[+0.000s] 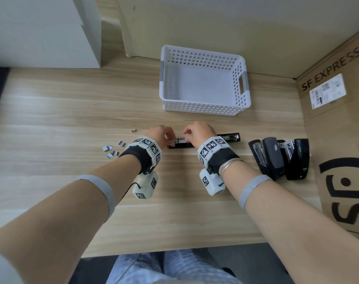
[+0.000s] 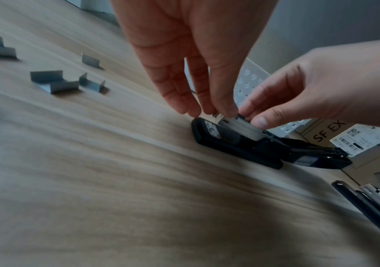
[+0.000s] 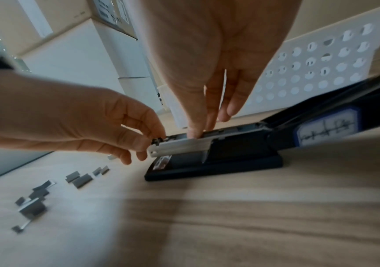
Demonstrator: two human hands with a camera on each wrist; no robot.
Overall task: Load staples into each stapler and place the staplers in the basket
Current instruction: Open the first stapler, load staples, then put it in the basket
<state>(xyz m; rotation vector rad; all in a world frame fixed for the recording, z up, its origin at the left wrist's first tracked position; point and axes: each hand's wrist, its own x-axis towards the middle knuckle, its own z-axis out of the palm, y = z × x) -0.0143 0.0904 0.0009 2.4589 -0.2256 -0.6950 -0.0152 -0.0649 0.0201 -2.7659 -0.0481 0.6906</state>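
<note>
A black stapler (image 1: 229,138) lies folded open flat on the wooden table, its metal magazine (image 3: 184,145) facing up. My left hand (image 1: 168,138) pinches the magazine's front end, seen in the right wrist view as the left hand (image 3: 152,142) with curled fingers. My right hand (image 1: 187,138) pinches the magazine just behind it between thumb and forefinger (image 2: 259,122). Whether a staple strip sits under those fingertips is hidden. Several loose staple strips (image 1: 111,150) lie left of my left wrist. The white perforated basket (image 1: 201,108) stands beyond the stapler with nothing in it.
Three more black staplers (image 1: 281,158) lie side by side at the right, against a tall cardboard box (image 1: 338,119) marked SF EXPRESS. One small staple piece (image 1: 133,130) lies apart, left of my left hand. A white cabinet (image 1: 41,31) stands at the back left.
</note>
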